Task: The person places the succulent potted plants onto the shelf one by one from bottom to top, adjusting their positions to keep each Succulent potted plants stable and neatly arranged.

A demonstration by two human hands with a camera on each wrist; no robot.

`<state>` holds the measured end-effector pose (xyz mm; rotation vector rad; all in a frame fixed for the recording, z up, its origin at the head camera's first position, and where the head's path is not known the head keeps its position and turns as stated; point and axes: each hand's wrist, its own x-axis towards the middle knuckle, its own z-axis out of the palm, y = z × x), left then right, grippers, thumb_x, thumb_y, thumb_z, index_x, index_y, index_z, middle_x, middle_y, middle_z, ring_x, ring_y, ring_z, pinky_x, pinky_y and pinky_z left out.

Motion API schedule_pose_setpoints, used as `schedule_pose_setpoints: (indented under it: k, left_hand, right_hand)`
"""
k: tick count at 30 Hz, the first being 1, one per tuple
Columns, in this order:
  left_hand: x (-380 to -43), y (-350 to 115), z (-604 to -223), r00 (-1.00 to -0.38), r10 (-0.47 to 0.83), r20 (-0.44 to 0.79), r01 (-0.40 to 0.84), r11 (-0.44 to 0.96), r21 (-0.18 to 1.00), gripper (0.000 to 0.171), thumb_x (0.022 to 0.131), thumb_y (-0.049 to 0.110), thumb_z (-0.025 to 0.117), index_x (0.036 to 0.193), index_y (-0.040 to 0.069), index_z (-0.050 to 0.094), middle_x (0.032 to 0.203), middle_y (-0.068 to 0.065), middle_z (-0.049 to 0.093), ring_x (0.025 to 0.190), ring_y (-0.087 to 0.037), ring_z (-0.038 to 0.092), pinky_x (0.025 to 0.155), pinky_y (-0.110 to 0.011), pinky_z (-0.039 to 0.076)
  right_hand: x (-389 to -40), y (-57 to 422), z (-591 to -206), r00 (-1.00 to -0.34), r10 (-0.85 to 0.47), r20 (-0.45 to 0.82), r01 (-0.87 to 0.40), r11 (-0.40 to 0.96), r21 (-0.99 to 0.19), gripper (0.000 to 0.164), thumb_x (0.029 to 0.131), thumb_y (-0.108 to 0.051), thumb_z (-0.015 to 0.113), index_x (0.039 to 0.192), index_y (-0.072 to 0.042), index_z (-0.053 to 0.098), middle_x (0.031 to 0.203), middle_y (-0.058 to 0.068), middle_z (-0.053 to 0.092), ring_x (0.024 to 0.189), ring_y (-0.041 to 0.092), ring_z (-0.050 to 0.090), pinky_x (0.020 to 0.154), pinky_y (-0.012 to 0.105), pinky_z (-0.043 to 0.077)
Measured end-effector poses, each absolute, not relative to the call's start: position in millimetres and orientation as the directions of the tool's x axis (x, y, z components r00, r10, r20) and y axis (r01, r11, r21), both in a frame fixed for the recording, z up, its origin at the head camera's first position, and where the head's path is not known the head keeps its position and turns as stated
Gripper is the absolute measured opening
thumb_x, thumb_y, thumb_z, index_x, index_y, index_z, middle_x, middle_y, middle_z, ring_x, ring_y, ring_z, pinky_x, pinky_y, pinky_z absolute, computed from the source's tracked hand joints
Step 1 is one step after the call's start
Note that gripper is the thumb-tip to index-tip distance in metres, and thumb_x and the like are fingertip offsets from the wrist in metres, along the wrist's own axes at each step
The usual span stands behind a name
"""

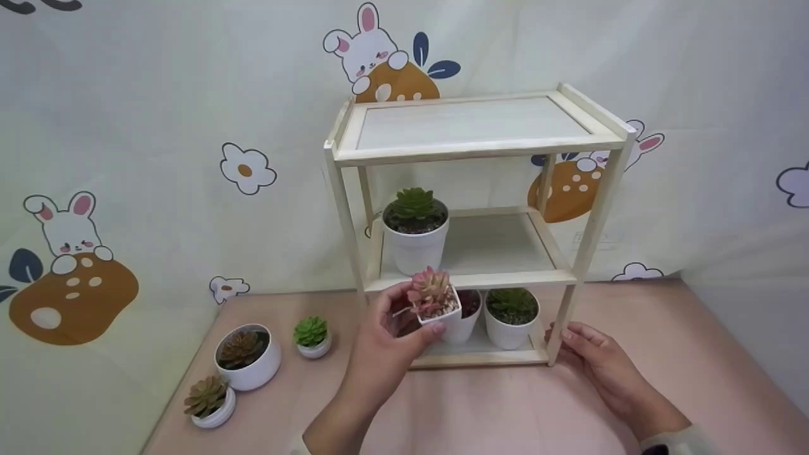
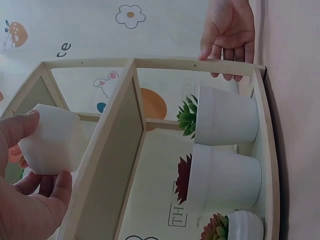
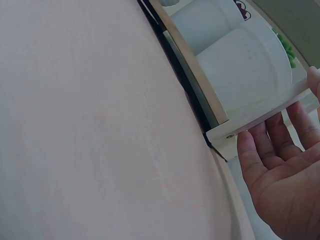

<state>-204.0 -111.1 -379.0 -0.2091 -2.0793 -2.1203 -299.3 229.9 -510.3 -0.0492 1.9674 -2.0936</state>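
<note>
My left hand grips a small white square pot with a pinkish succulent, holding it tilted in front of the wooden shelf's middle tier. In the left wrist view the white pot sits between thumb and fingers. On that middle tier stands a larger potted green succulent. Below, the bottom tier holds a green-leaved pot, a dark red succulent in a white pot and a small reddish-green succulent. My right hand holds the front right leg low down, thumb and fingers on either side.
Left of the shelf, on the pink tabletop, stand a brown succulent in a round white pot, a small bright green one and a brownish-green one. A printed cloth hangs behind.
</note>
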Motion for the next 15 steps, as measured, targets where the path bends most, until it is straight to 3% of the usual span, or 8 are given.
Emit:
schedule_pose_setpoints:
  k: [15]
  left_hand:
    - [-220, -87, -366, -0.957, -0.053, 0.284, 0.280, 0.078, 0.957, 0.065, 0.077, 0.023, 0.081, 0.132, 0.011, 0.048, 0.126, -0.005, 0.053, 0.119, -0.015, 0.054, 0.104, -0.029, 0.043]
  right_hand:
    - [-300, 231, -513, -0.962, -0.238, -0.132, 0.156, -0.086, -0.984, 0.058, 0.096, -0.029, 0.058, 0.137, 0.008, 0.042, 0.125, 0.014, 0.063, 0.115, 0.015, 0.060, 0.099, 0.028, 0.046]
